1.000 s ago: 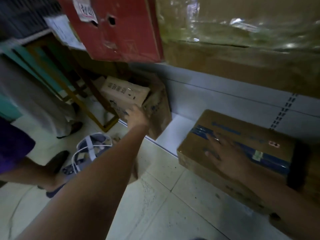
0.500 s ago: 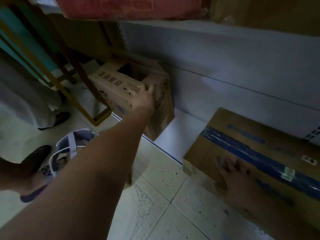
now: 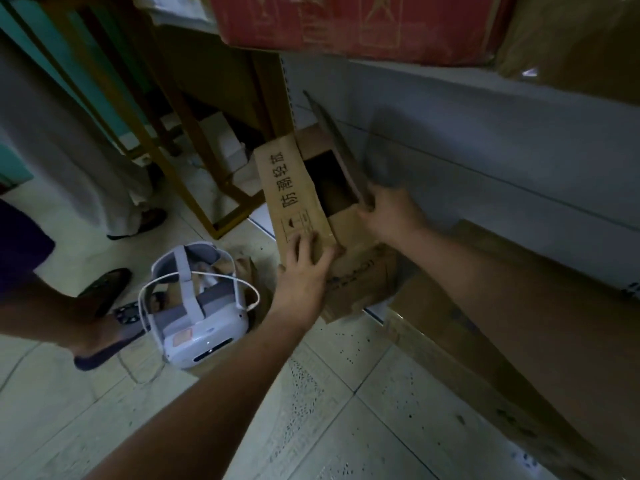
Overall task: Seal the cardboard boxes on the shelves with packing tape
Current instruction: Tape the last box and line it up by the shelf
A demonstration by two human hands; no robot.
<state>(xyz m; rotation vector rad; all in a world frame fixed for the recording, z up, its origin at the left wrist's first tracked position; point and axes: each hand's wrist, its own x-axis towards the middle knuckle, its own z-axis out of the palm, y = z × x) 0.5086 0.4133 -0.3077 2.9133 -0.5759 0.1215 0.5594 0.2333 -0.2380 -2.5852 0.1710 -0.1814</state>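
Observation:
A small open cardboard box [image 3: 349, 271] stands at the front of the low shelf, its dark inside showing. My left hand [image 3: 304, 268] lies with fingers flat on the left flap [image 3: 287, 188], which carries printed characters. The right flap [image 3: 341, 147] stands up, and my right hand [image 3: 388, 216] grips its near end. A bigger brown box [image 3: 446, 327] sits to the right, partly hidden under my right forearm. No tape roll is visible.
A red box [image 3: 346, 26] and a brown wrapped box [image 3: 568, 39] sit on the shelf above. A white headset [image 3: 197, 313] lies on the tiled floor at left. Another person's foot in a sandal [image 3: 104, 289] and a wooden frame [image 3: 187, 161] are nearby.
My right hand has left the bigger box and taken hold of the small box's right flap. My left hand has shifted onto the printed left flap. The view has come closer.

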